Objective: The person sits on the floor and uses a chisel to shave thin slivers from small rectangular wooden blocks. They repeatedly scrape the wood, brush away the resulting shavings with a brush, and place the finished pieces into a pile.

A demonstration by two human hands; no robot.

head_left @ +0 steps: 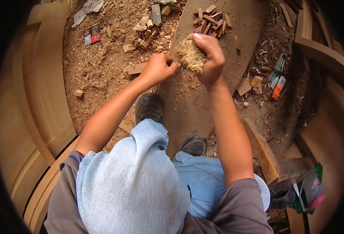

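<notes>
The right hand is closed around a fibrous clump above the board, toward its left edge; most of its fingers are hidden. The left hand is just beside the clump, near the board's left edge, grip narrow; whether it holds anything cannot be told. The board's far end is cut off; wood blocks lie piled toward it. The denim-covered knee obstructs the floor below.
</notes>
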